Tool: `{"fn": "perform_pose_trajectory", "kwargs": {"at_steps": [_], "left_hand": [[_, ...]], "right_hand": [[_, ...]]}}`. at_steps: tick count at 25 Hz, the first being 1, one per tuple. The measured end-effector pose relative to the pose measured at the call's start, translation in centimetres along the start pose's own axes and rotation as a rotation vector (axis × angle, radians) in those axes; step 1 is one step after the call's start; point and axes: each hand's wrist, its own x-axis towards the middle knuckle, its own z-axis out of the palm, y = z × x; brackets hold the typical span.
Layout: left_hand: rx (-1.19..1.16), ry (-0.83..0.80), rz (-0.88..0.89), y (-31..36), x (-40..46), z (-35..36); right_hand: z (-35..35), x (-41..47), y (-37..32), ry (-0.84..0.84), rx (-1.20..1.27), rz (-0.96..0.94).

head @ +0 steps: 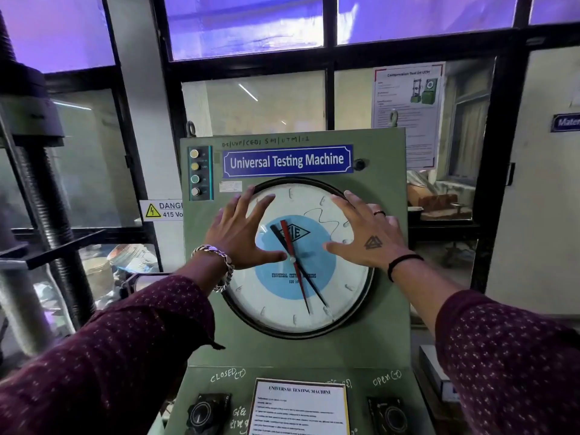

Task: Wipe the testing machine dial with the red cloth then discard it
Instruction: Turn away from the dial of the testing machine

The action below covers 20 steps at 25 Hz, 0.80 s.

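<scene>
Green sheet metal forms the testing machine cabinet (389, 277) filling the centre of the head view, with a blue "Universal Testing Machine" nameplate (287, 161) across its upper part. Just below the nameplate sits the round white dial (282, 312), with a pale blue centre disc and a red and a black pointer crossing near the middle. The left hand (241, 233) lies spread over the dial's upper left, fingers splayed and grasping nothing, a silver chain bracelet (219, 265) at the wrist. The right hand (367, 233) is spread over the upper right of the dial, likewise empty, with a ring and a thin black wristband. Both sleeves are maroon with pale flecks. Two black knobs (204, 414) sit at the lower edge, either side of a printed sheet (301, 409).
</scene>
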Motion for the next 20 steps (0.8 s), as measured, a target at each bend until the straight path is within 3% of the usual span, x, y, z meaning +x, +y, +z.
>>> {"fn": "perform_pose_trajectory", "kwargs": {"at_steps": [10, 20], "left_hand": [[0.114, -0.096, -0.195, -1.7, -7.7, -0.3], [0.235, -0.129, -0.399, -7.1, -19.5, -5.8]], "right_hand": [[4.6, -1.9, -4.1, -0.105, 0.187, -0.155], [9.9, -4.6, -17.9, -0.233, 0.348, -0.406]]}}
